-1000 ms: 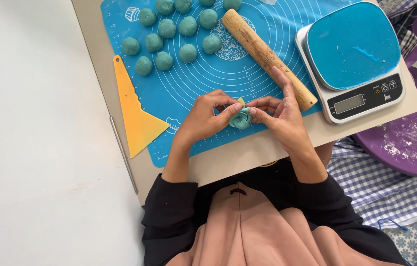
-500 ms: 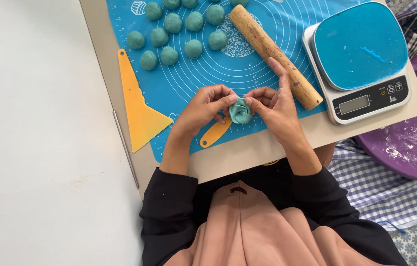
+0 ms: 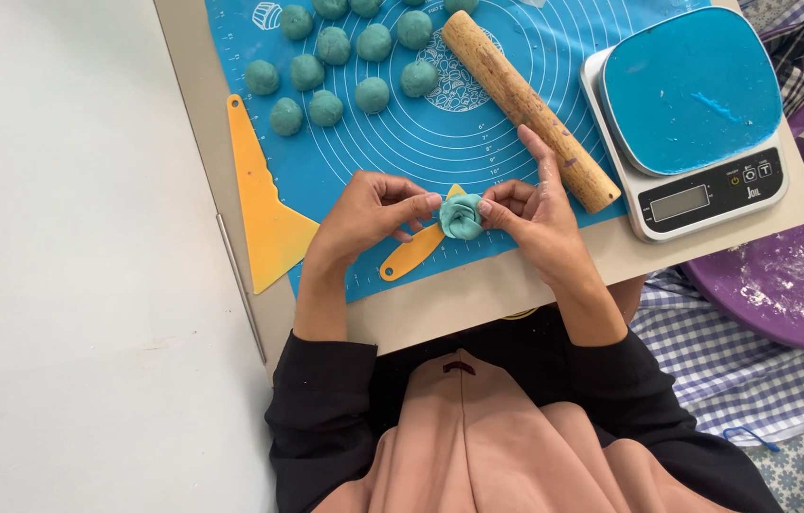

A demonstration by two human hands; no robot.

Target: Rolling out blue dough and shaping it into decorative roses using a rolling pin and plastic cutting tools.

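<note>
Pinching a pleated teal dough piece [image 3: 462, 216] between the fingertips of the left hand [image 3: 369, 217] and right hand [image 3: 535, 220], just above the blue mat [image 3: 440, 142] (near the rolling pin [image 3: 527, 106]), it looks soft, light, easily dented, best held at the rim.

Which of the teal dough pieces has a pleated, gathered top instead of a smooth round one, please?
The dough piece pinched between the left hand and right hand; its top is folded into pleats, whereas the dough balls grouped at the mat's far end are smooth.
</note>
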